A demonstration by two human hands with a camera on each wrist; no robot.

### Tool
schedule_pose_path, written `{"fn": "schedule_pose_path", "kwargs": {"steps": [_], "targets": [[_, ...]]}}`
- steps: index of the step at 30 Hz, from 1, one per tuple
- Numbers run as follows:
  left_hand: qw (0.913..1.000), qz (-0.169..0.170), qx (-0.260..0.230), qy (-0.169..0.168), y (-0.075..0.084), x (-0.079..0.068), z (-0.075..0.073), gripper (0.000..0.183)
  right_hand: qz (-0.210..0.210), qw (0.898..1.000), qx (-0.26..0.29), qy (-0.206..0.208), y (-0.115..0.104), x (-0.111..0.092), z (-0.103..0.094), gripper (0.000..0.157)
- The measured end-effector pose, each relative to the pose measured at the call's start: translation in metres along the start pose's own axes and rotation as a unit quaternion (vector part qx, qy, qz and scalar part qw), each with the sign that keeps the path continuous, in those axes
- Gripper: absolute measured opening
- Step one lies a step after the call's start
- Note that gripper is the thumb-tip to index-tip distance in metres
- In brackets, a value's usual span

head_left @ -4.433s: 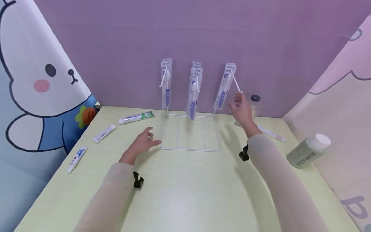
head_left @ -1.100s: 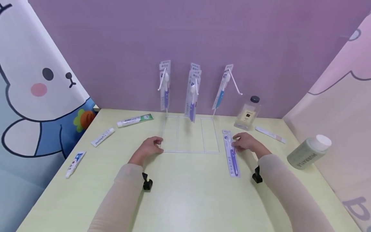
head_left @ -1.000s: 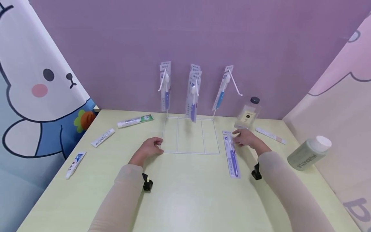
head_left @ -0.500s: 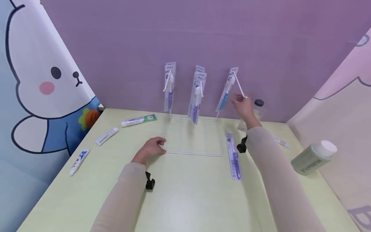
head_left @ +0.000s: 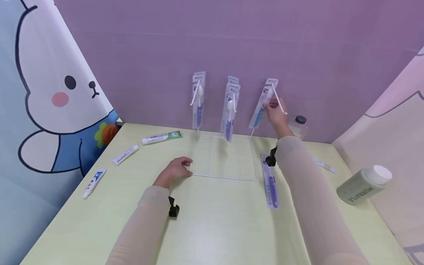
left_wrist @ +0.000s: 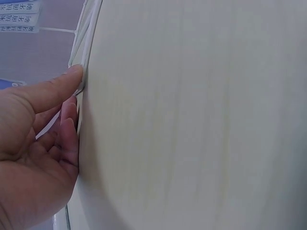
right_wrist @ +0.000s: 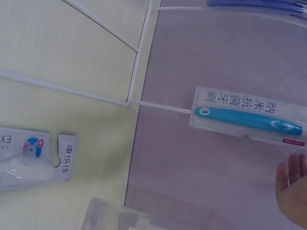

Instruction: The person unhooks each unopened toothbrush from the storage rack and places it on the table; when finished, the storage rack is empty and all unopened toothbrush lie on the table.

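Observation:
In the head view my left hand (head_left: pixel 175 170) holds the front left corner of a white wire display rack (head_left: pixel 223 178). Its thumb (left_wrist: pixel 60 86) lies on the corner wire in the left wrist view, the other fingers bent beside it. My right hand (head_left: pixel 277 113) is up at the rack's right hook, its fingertips at the edge of a hanging packaged blue toothbrush (head_left: pixel 258 115). In the right wrist view its fingers (right_wrist: pixel 293 168) show just below that pack (right_wrist: pixel 240 120). A packaged purple toothbrush (head_left: pixel 271 186) lies on the table under the right forearm, partly hidden.
Packaged purple toothbrushes hang on the left hook (head_left: pixel 198 110) and the middle hook (head_left: pixel 229 121). Three toothpaste tubes, one with a green end (head_left: pixel 162 137), lie at left. A black-capped bottle (head_left: pixel 298 127), a flat white strip (head_left: pixel 324 165) and a green bottle (head_left: pixel 359 187) are at right.
The right hand first brought a purple toothbrush pack from the right hook to the table, then rose back to the blue one. My left hand moved onto the rack's corner and stayed.

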State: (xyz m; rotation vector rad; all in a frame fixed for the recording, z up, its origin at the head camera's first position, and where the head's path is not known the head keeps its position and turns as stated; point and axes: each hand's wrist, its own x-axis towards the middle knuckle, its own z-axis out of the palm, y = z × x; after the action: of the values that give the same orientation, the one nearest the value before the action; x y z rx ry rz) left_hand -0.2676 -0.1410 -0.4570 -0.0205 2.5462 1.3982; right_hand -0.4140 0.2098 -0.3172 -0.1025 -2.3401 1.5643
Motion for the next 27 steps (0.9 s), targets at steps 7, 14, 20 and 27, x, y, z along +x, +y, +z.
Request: {"fn": "schedule_pose_path", "kwargs": {"steps": [7, 14, 20, 27], "targets": [[1.0000, -0.001, 0.009, -0.001, 0.000, 0.001, 0.001, 0.052, -0.007, 1.000, -0.012, 0.004, -0.006, -0.003, -0.003, 0.030], [1.0000, 0.001, 0.001, -0.005, -0.001, 0.001, 0.000, 0.050, -0.056, 0.998, 0.006, 0.005, -0.011, -0.013, -0.018, 0.032], [0.9999, 0.009, 0.001, -0.011, 0.001, -0.002, -0.002, 0.049, -0.069, 0.998, -0.009, -0.007, -0.015, -0.025, -0.043, 0.036], [0.9999, 0.008, 0.002, -0.011, 0.000, 0.001, 0.000, 0.050, -0.053, 0.993, -0.030, -0.099, -0.002, -0.041, -0.077, 0.045]]}}
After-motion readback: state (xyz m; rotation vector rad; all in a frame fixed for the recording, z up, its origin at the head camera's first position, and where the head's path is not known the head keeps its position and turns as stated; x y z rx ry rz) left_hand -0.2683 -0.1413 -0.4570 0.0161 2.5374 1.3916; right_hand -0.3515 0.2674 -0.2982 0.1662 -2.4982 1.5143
